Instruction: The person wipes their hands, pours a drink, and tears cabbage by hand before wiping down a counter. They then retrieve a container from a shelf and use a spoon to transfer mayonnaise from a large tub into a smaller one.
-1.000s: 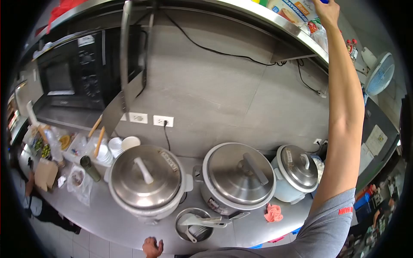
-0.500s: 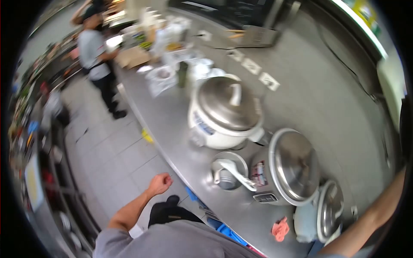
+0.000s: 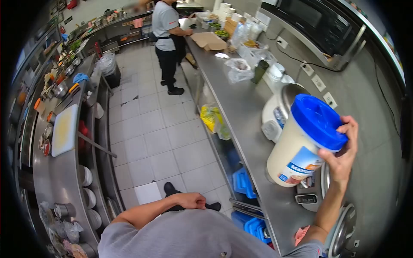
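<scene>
My right hand (image 3: 344, 148) grips a large mayonnaise jar (image 3: 297, 146) near its blue lid (image 3: 319, 120). The jar is tilted, in front of the steel counter (image 3: 241, 112) and partly hiding a white rice cooker (image 3: 273, 112). In front of my body, my left hand (image 3: 192, 201) is closed with its fingers curled in; nothing shows in it. A second cooker (image 3: 307, 200) stands behind and below the jar, mostly hidden. Near my right forearm lies a pink cloth (image 3: 302, 234).
A co-worker (image 3: 165, 38) stands at the counter's far end by a cardboard box (image 3: 208, 41). Clear bags and a green bottle (image 3: 260, 72) stand along the counter. At left is another workbench with a white cutting board (image 3: 64, 130). A microwave (image 3: 309, 17) sits above right.
My right hand has come into view with the mayonnaise jar in it. My left hand has moved in toward my body. The view has turned, showing more of the left workbench.
</scene>
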Tool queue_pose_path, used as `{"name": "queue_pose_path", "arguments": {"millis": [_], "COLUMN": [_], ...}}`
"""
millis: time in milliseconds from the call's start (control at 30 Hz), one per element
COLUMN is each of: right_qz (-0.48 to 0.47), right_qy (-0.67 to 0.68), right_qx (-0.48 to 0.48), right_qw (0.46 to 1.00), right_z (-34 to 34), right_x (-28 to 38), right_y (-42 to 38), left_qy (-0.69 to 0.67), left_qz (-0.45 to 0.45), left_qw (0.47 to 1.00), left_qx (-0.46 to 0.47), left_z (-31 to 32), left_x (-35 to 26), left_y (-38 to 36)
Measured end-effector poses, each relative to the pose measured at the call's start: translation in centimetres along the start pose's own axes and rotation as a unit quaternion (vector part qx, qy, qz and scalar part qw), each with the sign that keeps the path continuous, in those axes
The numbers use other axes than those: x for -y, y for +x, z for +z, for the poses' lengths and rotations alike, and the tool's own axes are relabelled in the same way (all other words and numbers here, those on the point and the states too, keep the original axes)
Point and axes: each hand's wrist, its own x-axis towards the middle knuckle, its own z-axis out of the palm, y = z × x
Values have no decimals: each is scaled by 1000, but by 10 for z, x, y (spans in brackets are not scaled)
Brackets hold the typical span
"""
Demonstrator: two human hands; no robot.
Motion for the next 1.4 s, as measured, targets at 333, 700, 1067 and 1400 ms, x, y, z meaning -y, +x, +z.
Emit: {"name": "queue_pose_path", "arguments": {"millis": [333,700,1067,1400], "right_qz": [-24,-107,-238,-209], "right_qy": [16,217,336,324], "right_qx": [74,251,343,324], "right_qw": [997,937,844,864], "right_z": [323,648,929,1176], "right_x": [12,-14,0,28], "right_y": [3,121,346,498], "left_qy": [-81,-326,-416,-456], "left_qz": [-123,-389,-339,-382], "left_qw": [932,830,656,698], "left_qx": [-330,-232,-531,-398], "left_z": [-92,-64,-384,-577], "left_x": [152,327,326,438], "left_y": [-222,-307,-341,-397]}}
